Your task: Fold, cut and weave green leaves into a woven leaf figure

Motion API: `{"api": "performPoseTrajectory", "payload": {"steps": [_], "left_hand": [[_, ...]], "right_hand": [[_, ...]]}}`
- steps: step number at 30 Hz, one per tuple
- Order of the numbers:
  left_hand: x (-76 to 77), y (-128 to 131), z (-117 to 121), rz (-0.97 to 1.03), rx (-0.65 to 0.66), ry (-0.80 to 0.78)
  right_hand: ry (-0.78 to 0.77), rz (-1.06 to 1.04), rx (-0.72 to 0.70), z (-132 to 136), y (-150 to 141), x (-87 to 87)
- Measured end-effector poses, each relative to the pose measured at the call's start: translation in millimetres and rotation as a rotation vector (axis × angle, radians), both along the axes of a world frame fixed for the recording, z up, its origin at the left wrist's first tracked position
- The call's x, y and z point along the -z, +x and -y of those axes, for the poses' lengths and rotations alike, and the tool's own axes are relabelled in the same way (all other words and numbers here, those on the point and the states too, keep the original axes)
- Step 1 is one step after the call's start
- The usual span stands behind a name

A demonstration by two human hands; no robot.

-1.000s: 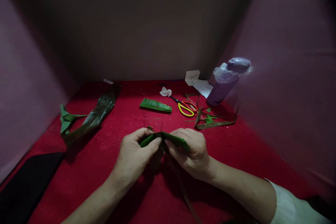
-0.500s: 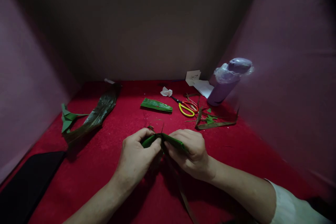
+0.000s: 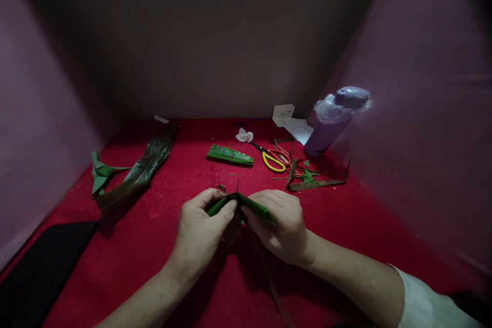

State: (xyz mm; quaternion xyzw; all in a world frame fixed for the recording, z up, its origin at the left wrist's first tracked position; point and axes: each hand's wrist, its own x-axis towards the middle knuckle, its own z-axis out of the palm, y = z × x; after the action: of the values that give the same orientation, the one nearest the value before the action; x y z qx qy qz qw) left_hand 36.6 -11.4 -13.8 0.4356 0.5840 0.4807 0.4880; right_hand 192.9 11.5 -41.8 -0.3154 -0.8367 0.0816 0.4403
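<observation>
A folded green leaf strip [image 3: 251, 205] is pinched between both my hands just above the red cloth [image 3: 346, 220]. My left hand [image 3: 202, 233] closes its thumb and fingers on the strip's left end. My right hand [image 3: 280, 225] grips the right part, fingers curled over it. A thin brown stem pokes up where the two hands meet, and a narrow leaf tail [image 3: 273, 287] trails down toward me between my forearms.
A long dark leaf [image 3: 142, 169] and a folded green leaf shape [image 3: 99, 174] lie at left. A cut green leaf piece [image 3: 229, 155], yellow-handled scissors [image 3: 271, 158], leaf scraps [image 3: 307, 178], crumpled tissue [image 3: 244, 135], papers [image 3: 292, 122] and a purple bottle [image 3: 332, 118] sit behind. A black pad [image 3: 38, 271] lies near left.
Both hands stay pinched on the leaf strip; the fingers shift slightly, pressing the fold tighter. Nothing else has moved.
</observation>
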Motion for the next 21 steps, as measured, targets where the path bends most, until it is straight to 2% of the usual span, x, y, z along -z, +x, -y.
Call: {"api": "performPoseTrajectory", "payload": {"steps": [6,21], "left_hand": [[3.0,-2.8,-1.0,0.039,-0.023,0.029],[8.4,-6.2,-0.7,0.157,-0.023,0.094]], "right_hand": [[0.135,0.056,0.086,-0.1,3.0,0.7],[0.364,0.151,0.128,4.2,-3.2,0.3]]}}
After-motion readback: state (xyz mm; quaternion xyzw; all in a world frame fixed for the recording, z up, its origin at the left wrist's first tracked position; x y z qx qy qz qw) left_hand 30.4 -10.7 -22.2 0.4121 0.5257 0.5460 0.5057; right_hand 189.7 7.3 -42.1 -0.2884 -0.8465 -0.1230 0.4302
